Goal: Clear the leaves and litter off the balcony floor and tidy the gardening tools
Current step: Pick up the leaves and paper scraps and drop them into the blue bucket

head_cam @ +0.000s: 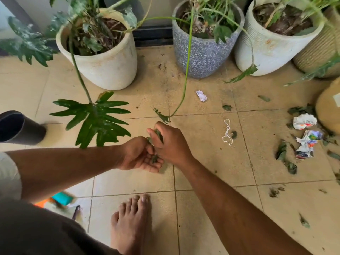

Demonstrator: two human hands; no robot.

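Observation:
My right hand (171, 142) grips a few dry green leaves (158, 134) above the tan tiled floor (206, 162). My left hand (141, 155) is cupped palm up right beside it, with leaf bits (154, 158) lying in the palm. Loose leaves (284, 157) are scattered over the tiles to the right. Crumpled printed paper (304, 121) and a second crumpled piece (307, 144) lie among them. A small crumpled white paper (201, 96) and a white string (227, 132) lie in the middle of the floor.
Several potted plants stand along the back: a white pot (110, 67), a speckled grey pot (202, 56), a ribbed white pot (266, 52). A black bin (20, 129) stands at left. A big green leaf (95, 118) hangs low. My bare foot (130, 223) is below; coloured tools (62, 199) lie at lower left.

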